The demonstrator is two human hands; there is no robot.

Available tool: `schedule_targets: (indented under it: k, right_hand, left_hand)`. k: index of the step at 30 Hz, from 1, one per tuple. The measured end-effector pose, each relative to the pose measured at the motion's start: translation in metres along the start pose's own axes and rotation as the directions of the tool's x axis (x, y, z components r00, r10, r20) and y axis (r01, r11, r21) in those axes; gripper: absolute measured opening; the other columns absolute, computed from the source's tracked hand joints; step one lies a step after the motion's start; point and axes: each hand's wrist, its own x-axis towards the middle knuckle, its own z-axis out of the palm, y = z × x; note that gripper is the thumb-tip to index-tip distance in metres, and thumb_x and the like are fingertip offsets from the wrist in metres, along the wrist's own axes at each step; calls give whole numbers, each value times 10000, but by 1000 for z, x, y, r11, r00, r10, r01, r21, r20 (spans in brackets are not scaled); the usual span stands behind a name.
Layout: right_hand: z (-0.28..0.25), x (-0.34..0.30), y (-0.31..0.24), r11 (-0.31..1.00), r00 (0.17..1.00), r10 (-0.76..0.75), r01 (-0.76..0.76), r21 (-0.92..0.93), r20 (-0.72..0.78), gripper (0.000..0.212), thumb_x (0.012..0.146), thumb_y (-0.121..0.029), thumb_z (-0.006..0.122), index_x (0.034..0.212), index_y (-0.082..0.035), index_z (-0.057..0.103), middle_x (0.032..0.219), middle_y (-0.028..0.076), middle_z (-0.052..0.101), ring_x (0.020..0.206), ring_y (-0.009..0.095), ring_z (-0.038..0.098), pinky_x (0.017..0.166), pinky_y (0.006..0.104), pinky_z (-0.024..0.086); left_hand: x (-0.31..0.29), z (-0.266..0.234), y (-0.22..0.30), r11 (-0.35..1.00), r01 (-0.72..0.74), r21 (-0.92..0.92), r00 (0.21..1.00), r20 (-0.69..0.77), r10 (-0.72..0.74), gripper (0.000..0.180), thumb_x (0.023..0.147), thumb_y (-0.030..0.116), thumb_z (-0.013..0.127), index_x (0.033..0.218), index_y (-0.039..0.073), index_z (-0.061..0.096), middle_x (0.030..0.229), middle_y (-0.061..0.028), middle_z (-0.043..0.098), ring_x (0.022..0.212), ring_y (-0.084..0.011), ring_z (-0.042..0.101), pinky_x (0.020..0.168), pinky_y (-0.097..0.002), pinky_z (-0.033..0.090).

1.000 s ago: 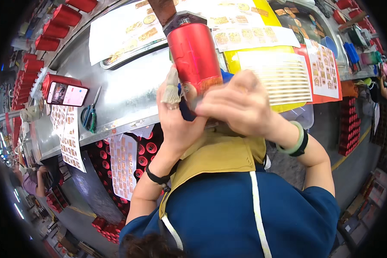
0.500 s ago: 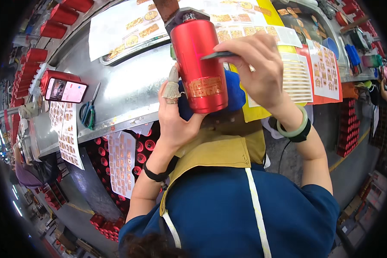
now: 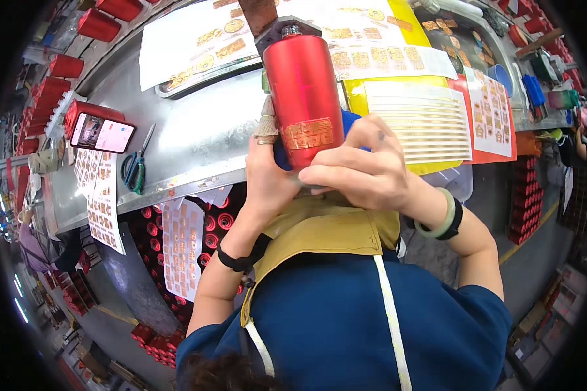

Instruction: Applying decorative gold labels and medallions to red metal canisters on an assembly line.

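Observation:
A shiny red bottle [image 3: 301,88] with a gold decal [image 3: 308,134] near its near end lies with its neck against a dark metal bracket [image 3: 287,27]. My left hand [image 3: 267,171] is wrapped round the bottle's left side and near end; one finger wears a pale covering. At the near right of the bottle, just below the decal, my right hand [image 3: 362,163] has its fingers curled and pinched. A dark pointed tool [image 3: 319,191] is mostly hidden under those fingers. Behind the bottle sits a blue pad [image 3: 349,120].
Scissors [image 3: 135,164] and a phone [image 3: 102,133] leaning on a red bottle are at the left of the metal table [image 3: 169,130]. Decal sheets [image 3: 199,42] lie at the back, a striped sheet [image 3: 421,122] at right. Red bottles [image 3: 211,241] stand below the table edge.
My right hand has moved down from the middle of the bottle to its near end, taking the dark tool along. My left hand still holds the bottle.

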Motion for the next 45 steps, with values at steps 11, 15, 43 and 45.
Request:
schedule_targets:
  k: [11, 15, 43, 45]
  right_hand:
    - [1, 6, -3, 999, 998, 52, -52, 11, -18, 232, 773, -124, 759, 1004, -139, 751, 961, -11, 737, 754, 211, 612, 789, 350, 476]
    - [-5, 15, 39, 945, 979, 59, -118, -305, -197, 250, 750, -53, 752, 989, -125, 735, 945, 24, 740, 760, 219, 627, 748, 354, 450]
    - [-52, -24, 34, 738, 740, 663, -671, 65, 110, 376, 863, -226, 852, 808, -43, 528, 777, 101, 554, 712, 272, 566, 655, 390, 456]
    - [-58, -34, 39, 729, 727, 676, -684, 40, 120, 372, 869, -229, 846, 796, -42, 532, 783, 102, 552, 710, 272, 563, 655, 389, 456]
  left_hand:
    - [-8, -5, -3, 990, -64, 124, 996, -58, 72, 1024, 717, 121, 922, 1575, -16, 382, 1454, -228, 583, 1310, -331, 595, 1082, -407, 477]
    - [-10, -12, 8, 849, -280, 448, 948, -10, 318, 1006, 728, 127, 922, 1578, 18, 397, 1500, -230, 551, 1313, -320, 610, 1076, -395, 487]
    - [-29, 6, 6, 938, -190, 289, 960, -148, 239, 773, 787, 19, 837, 1484, -33, 508, 1511, -251, 524, 1374, -397, 538, 1112, -435, 462]
    - [-24, 12, 15, 960, -215, 176, 942, -223, 252, 875, 745, 73, 892, 1507, -22, 472, 1557, -225, 463, 1427, -372, 467, 1139, -436, 419]
